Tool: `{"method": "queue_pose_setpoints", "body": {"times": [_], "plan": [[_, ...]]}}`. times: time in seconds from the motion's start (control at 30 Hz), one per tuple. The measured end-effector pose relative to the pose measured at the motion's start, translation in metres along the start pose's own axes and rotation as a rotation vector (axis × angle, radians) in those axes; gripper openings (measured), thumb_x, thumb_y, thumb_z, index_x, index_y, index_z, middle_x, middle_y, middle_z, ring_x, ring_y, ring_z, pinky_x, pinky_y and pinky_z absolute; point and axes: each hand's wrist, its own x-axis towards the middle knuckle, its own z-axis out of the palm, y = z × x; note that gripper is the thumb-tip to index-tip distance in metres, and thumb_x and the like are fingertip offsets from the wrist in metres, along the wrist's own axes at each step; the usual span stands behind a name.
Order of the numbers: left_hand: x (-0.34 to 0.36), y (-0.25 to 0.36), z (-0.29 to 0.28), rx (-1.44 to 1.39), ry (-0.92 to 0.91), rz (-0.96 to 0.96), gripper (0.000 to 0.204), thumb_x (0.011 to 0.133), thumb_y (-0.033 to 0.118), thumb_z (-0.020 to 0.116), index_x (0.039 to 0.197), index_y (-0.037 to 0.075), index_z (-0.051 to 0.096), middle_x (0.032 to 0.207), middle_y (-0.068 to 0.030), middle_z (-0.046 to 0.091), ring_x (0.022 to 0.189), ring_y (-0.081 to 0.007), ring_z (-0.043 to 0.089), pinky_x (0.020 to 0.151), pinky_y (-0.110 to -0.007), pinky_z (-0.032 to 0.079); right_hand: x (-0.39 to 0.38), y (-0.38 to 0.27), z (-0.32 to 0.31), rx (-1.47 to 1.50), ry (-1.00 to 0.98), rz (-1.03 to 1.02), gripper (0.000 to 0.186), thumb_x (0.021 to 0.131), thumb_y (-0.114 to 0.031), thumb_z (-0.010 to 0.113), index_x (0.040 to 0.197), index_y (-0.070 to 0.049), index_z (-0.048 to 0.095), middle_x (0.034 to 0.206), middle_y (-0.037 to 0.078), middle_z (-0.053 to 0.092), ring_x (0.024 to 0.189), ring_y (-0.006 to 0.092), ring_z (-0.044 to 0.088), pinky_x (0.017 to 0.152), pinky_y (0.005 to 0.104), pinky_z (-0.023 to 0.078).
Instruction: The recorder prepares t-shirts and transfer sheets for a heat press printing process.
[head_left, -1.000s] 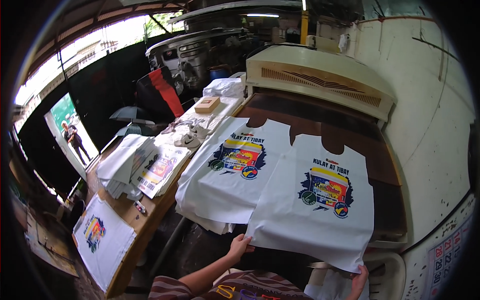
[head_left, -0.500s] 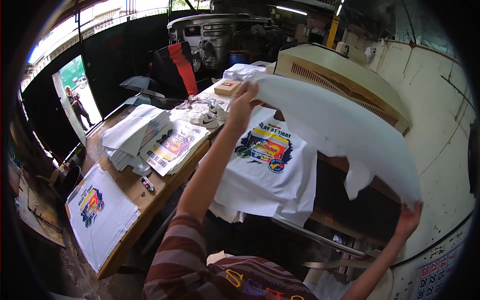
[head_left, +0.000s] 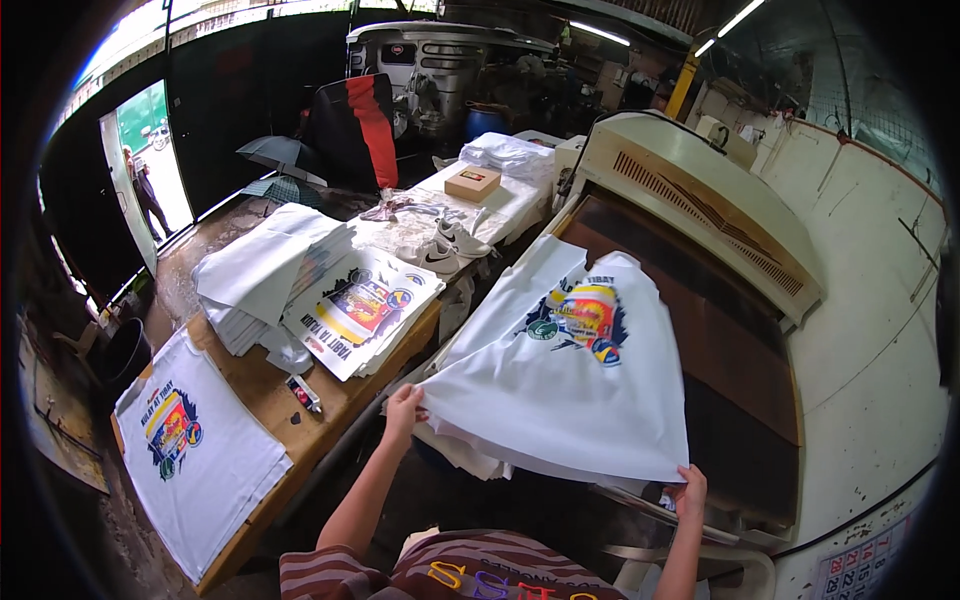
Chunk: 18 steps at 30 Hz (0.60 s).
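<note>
Left hand (head_left: 404, 410) and right hand (head_left: 688, 493), fingers closed, each gripping a hem corner of white shirt (head_left: 560, 410), shirt partly over dark belt (head_left: 740, 430), tan box (head_left: 472, 183) on table (head_left: 522, 193), contents hidden, black bucket (head_left: 124, 358) far left, interior too dark to read

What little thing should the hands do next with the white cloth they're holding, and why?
Perhaps the left hand and right hand should gently pull the white cloth flatter: they hold its two near corners, and its colourful print looks bent by folds.
</note>
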Motion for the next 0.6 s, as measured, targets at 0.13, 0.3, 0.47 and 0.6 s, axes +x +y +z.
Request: {"method": "queue_pose_setpoints", "body": {"times": [0.13, 0.3, 0.47, 0.6], "plan": [[0.046, 0.007, 0.008, 0.062, -0.206, -0.039, 0.011, 0.082, 0.016, 0.049, 0.082, 0.006, 0.053, 0.074, -0.0044, 0.052, 0.057, -0.0125, 0.052, 0.05, -0.026, 0.045, 0.037, -0.016, 0.037, -0.071, -0.104, 0.129, 0.016, 0.075, -0.016, 0.051, 0.085, -0.005, 0.055, 0.08, 0.009, 0.06, 0.065, 0.0223, 0.061, 0.052, 0.0362, 0.053], [0.167, 0.149, 0.095, 0.148, -0.372, 0.28, 0.021, 0.08, 0.021, 0.048, 0.074, 0.003, 0.056, 0.069, -0.0054, 0.055, 0.059, -0.0159, 0.05, 0.052, -0.031, 0.041, 0.128, -0.133, 0.078, 0.31, -0.305, -0.226, 0.019, 0.084, -0.016, 0.049, 0.094, -0.002, 0.055, 0.093, 0.01, 0.06, 0.085, 0.0222, 0.059, 0.073, 0.0356, 0.051], [0.086, 0.29, 0.146, -0.404, -0.534, 0.748, 0.018, 0.088, 0.019, 0.047, 0.091, 0.003, 0.055, 0.088, -0.0054, 0.056, 0.083, -0.0145, 0.055, 0.074, -0.03, 0.047, 0.08, -0.225, 0.062, 0.473, -0.06, -0.618, 0.017, 0.084, -0.014, 0.052, 0.098, -0.004, 0.053, 0.096, 0.01, 0.058, 0.085, 0.0215, 0.058, 0.071, 0.0337, 0.05], [0.058, 0.255, 0.097, -0.153, -0.48, 0.694, 0.026, 0.09, 0.02, 0.044, 0.108, 0.003, 0.05, 0.097, -0.0059, 0.057, 0.091, -0.0139, 0.055, 0.079, -0.03, 0.045, 0.03, -0.176, 0.047, 0.388, -0.019, -0.55, 0.018, 0.086, -0.017, 0.051, 0.1, -0.007, 0.053, 0.094, 0.009, 0.059, 0.079, 0.0193, 0.059, 0.066, 0.0313, 0.051]]}}
